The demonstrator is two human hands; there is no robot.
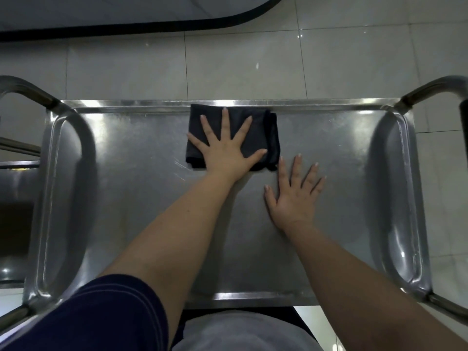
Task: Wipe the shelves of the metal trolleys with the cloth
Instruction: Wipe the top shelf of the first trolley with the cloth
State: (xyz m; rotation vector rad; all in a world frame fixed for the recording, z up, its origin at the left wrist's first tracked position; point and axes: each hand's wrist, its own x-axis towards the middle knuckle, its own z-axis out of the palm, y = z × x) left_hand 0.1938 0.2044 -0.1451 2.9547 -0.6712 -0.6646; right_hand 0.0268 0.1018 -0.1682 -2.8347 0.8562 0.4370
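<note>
A folded black cloth lies on the top shelf of a steel trolley, close to the shelf's far rim. My left hand presses flat on the cloth with its fingers spread. My right hand rests flat on the bare metal just right of and nearer than the cloth, its index fingertip near the cloth's corner. Both forearms reach over the shelf from the near edge.
Curved tube handles rise at the trolley's left end and right end. Part of another steel trolley stands at the left. Beyond is pale tiled floor, with a dark-edged surface at the top.
</note>
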